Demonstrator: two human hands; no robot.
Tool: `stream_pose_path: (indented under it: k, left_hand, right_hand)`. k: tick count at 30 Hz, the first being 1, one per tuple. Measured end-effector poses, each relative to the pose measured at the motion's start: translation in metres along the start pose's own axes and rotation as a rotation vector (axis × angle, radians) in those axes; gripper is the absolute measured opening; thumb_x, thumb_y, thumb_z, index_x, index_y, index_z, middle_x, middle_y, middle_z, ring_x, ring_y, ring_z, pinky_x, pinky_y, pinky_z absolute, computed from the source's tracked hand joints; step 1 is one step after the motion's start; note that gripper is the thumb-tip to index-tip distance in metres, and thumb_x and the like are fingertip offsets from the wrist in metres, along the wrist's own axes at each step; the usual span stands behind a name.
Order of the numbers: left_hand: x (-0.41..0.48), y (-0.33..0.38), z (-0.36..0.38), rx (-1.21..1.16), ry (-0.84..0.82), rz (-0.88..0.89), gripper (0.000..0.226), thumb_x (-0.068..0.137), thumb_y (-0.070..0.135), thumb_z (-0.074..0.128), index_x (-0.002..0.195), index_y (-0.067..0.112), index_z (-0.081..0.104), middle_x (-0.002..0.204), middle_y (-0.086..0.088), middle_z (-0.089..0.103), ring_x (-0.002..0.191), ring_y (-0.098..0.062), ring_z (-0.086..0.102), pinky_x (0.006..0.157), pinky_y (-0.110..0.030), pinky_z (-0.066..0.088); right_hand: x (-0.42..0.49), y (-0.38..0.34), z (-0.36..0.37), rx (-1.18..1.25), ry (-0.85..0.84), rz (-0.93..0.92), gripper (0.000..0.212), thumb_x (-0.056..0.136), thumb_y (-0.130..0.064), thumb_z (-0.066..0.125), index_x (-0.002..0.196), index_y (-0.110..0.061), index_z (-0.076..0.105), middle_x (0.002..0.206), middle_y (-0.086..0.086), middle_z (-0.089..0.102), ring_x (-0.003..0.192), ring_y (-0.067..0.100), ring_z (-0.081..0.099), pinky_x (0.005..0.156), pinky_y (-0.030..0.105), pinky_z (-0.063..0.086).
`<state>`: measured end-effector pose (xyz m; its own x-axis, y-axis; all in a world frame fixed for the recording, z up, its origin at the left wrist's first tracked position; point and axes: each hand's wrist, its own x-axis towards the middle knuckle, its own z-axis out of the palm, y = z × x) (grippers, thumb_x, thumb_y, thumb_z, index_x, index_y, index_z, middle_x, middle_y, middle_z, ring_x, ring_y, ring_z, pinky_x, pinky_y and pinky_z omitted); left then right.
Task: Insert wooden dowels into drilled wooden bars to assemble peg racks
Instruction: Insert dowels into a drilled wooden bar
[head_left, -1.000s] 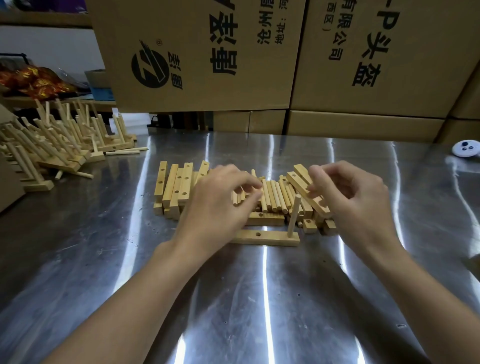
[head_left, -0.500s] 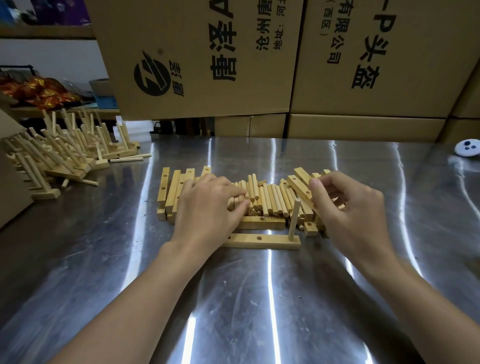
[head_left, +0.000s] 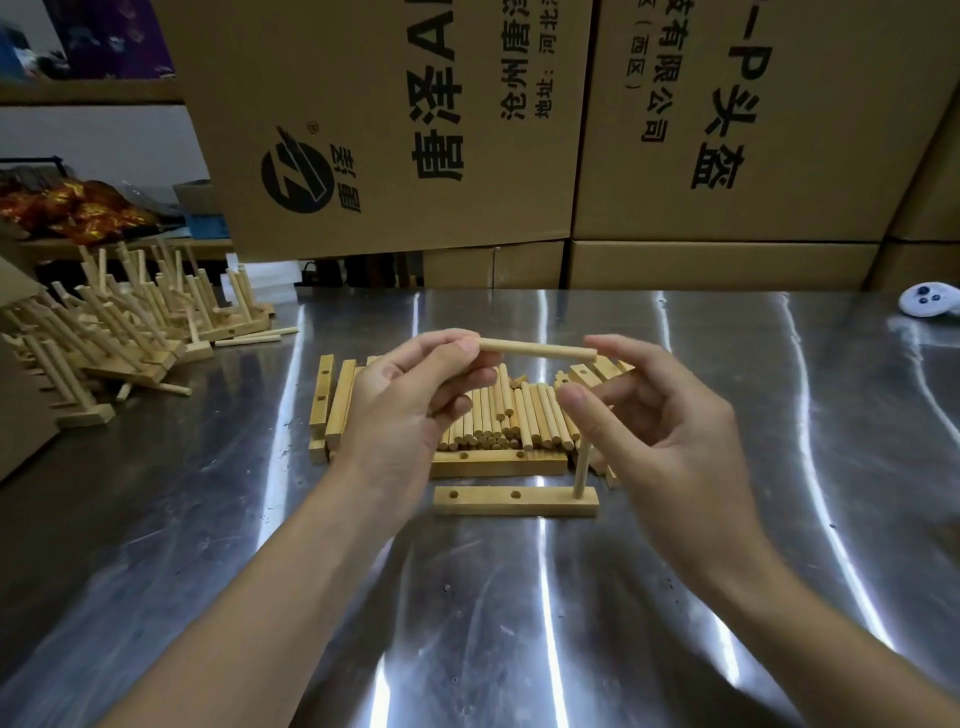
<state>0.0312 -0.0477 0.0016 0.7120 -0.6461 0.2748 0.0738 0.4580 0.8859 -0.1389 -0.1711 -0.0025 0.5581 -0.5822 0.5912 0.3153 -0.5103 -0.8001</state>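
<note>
A drilled wooden bar (head_left: 514, 501) lies flat on the steel table, with one dowel (head_left: 581, 465) standing upright in its right hole and two holes bare. Above the loose dowel pile (head_left: 506, 415), a single dowel (head_left: 537, 349) is held level. My left hand (head_left: 410, 410) pinches its left end between thumb and fingers. My right hand (head_left: 654, 431) has its index fingertip on the dowel's right end, the other fingers spread. A second bar (head_left: 498, 463) lies just behind the first.
Drilled bars (head_left: 332, 402) are stacked left of the dowel pile, more at right (head_left: 597, 374). Finished peg racks (head_left: 119, 327) are heaped at the table's far left. Cardboard boxes (head_left: 395, 124) wall off the back. A white controller (head_left: 930, 300) lies at far right.
My left hand has lifted a dowel out of the pile and holds it level in the air. My right hand has left the bars at right and come up to the dowel's free end.
</note>
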Motion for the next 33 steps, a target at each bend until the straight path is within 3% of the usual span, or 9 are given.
stream_pose_path:
  k: [3, 5, 9, 11, 14, 20, 27, 30, 33]
  left_hand:
    - [-0.004, -0.010, 0.005, 0.059, -0.121, -0.035, 0.018, 0.086, 0.033, 0.081, 0.102, 0.026, 0.083, 0.108, -0.011, 0.080, 0.093, -0.014, 0.076, 0.073, -0.022, 0.055]
    - [-0.006, -0.015, 0.009, 0.172, -0.158, -0.007, 0.018, 0.091, 0.032, 0.078, 0.108, 0.031, 0.080, 0.112, -0.005, 0.080, 0.100, -0.013, 0.074, 0.076, -0.023, 0.056]
    - [-0.012, -0.029, 0.021, 0.728, -0.350, 0.111, 0.043, 0.102, 0.027, 0.068, 0.143, 0.037, 0.062, 0.127, 0.019, 0.072, 0.109, 0.006, 0.065, 0.083, -0.012, 0.051]
    - [-0.015, -0.032, 0.027, 0.887, -0.416, 0.091, 0.046, 0.106, 0.029, 0.064, 0.151, 0.037, 0.057, 0.132, 0.026, 0.069, 0.115, 0.015, 0.060, 0.095, -0.013, 0.048]
    - [-0.015, -0.031, 0.029, 0.855, -0.420, 0.063, 0.036, 0.105, 0.024, 0.066, 0.140, 0.032, 0.069, 0.124, 0.023, 0.074, 0.120, 0.009, 0.063, 0.111, -0.029, 0.049]
    - [-0.014, -0.020, 0.032, 0.841, -0.337, 0.189, 0.018, 0.102, 0.022, 0.070, 0.113, 0.029, 0.082, 0.106, 0.021, 0.078, 0.107, 0.004, 0.070, 0.093, -0.015, 0.051]
    - [-0.006, 0.031, 0.009, 0.869, -0.157, 0.387, 0.011, 0.094, 0.031, 0.077, 0.104, 0.028, 0.078, 0.097, 0.017, 0.078, 0.097, -0.003, 0.073, 0.084, -0.032, 0.061]
    - [-0.008, 0.043, -0.005, 0.864, -0.255, 0.298, 0.014, 0.086, 0.032, 0.084, 0.096, 0.023, 0.080, 0.089, 0.009, 0.080, 0.088, -0.010, 0.077, 0.077, -0.026, 0.063]
    - [-0.007, 0.045, -0.016, 0.886, -0.352, 0.148, 0.018, 0.077, 0.034, 0.090, 0.087, 0.021, 0.082, 0.084, 0.002, 0.081, 0.080, -0.016, 0.079, 0.077, -0.031, 0.064]
  right_hand:
    - [0.004, 0.001, -0.002, 0.172, -0.030, 0.035, 0.019, 0.097, -0.026, 0.074, 0.114, -0.019, 0.077, 0.086, 0.006, 0.075, 0.062, 0.015, 0.066, 0.054, 0.027, 0.054]
    - [0.010, 0.002, -0.006, 0.250, 0.033, 0.068, 0.014, 0.099, -0.022, 0.071, 0.105, -0.013, 0.078, 0.082, 0.007, 0.074, 0.060, 0.014, 0.063, 0.051, 0.024, 0.051]
    - [0.024, 0.001, -0.024, 0.378, 0.221, 0.147, 0.017, 0.102, -0.027, 0.069, 0.094, -0.015, 0.078, 0.078, 0.003, 0.067, 0.058, 0.010, 0.055, 0.052, 0.021, 0.046]
    - [0.030, 0.001, -0.031, 0.417, 0.281, 0.180, 0.019, 0.104, -0.026, 0.067, 0.091, -0.018, 0.079, 0.076, 0.002, 0.064, 0.058, 0.008, 0.053, 0.052, 0.019, 0.045]
    - [0.035, 0.002, -0.035, 0.423, 0.337, 0.214, 0.020, 0.104, -0.024, 0.067, 0.089, -0.018, 0.079, 0.076, 0.001, 0.061, 0.057, 0.008, 0.050, 0.050, 0.019, 0.042]
    - [0.036, 0.005, -0.036, 0.412, 0.317, 0.231, 0.017, 0.104, -0.025, 0.068, 0.092, -0.017, 0.078, 0.074, -0.001, 0.062, 0.059, 0.008, 0.050, 0.049, 0.019, 0.040]
    - [0.037, 0.008, -0.038, 0.405, 0.288, 0.251, 0.017, 0.103, -0.026, 0.069, 0.091, -0.019, 0.080, 0.075, -0.001, 0.062, 0.061, 0.008, 0.051, 0.050, 0.019, 0.041]
    - [0.037, 0.009, -0.039, 0.387, 0.263, 0.255, 0.017, 0.103, -0.026, 0.069, 0.093, -0.017, 0.079, 0.075, 0.000, 0.061, 0.062, 0.008, 0.051, 0.050, 0.019, 0.041]
    - [0.036, 0.013, -0.039, 0.357, 0.222, 0.253, 0.015, 0.102, -0.026, 0.070, 0.094, -0.018, 0.080, 0.075, 0.000, 0.062, 0.063, 0.009, 0.052, 0.052, 0.020, 0.042]
